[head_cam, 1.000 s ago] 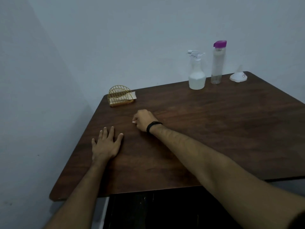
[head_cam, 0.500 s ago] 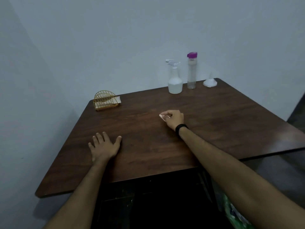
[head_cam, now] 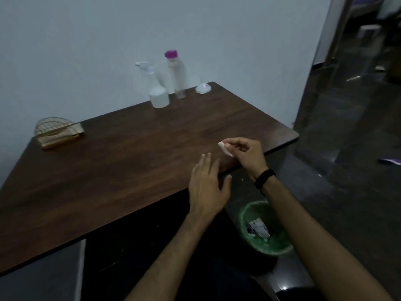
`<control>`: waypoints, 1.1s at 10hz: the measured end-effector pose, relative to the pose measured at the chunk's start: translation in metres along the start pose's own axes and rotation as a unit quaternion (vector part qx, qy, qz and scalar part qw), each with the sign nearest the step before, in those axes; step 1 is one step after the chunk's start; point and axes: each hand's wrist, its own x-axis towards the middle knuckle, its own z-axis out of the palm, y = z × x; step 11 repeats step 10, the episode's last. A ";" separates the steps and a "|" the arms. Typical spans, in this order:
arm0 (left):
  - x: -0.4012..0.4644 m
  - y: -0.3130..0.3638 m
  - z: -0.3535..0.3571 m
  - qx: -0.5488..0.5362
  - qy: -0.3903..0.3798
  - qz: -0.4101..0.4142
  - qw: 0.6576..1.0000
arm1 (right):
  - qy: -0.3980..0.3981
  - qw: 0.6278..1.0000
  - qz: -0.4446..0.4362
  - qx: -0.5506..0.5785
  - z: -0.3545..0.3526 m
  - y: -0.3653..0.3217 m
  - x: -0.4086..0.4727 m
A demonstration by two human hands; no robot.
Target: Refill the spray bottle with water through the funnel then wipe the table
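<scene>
Hands over dark woodgrain table (head_cam: 108, 166): right (head_cam: 247, 156) pinching crumpled white tissue (head_cam: 224, 148), left (head_cam: 207, 190) flat, empty.

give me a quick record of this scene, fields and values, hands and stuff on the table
left hand: open, flat at the table's near edge
right hand: pinching a small white tissue above the table
table: dark wood, against the wall
spray bottle: upright at the far edge, trigger head on
water bottle: upright beside it, purple cap on
funnel: upside down, near the far corner
napkin holder: far left corner
bin: on the floor, green liner, paper inside
</scene>
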 end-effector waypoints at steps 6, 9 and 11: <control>-0.040 0.034 0.212 -0.043 -0.430 0.021 0.902 | 0.020 0.850 0.392 -0.351 -0.170 0.239 -0.067; -0.041 0.019 0.222 -0.065 -0.456 -0.021 0.887 | -0.031 0.837 0.396 -0.377 -0.165 0.249 -0.056; -0.042 0.020 0.222 -0.067 -0.438 -0.014 0.897 | -0.060 0.839 0.366 -0.399 -0.160 0.239 -0.055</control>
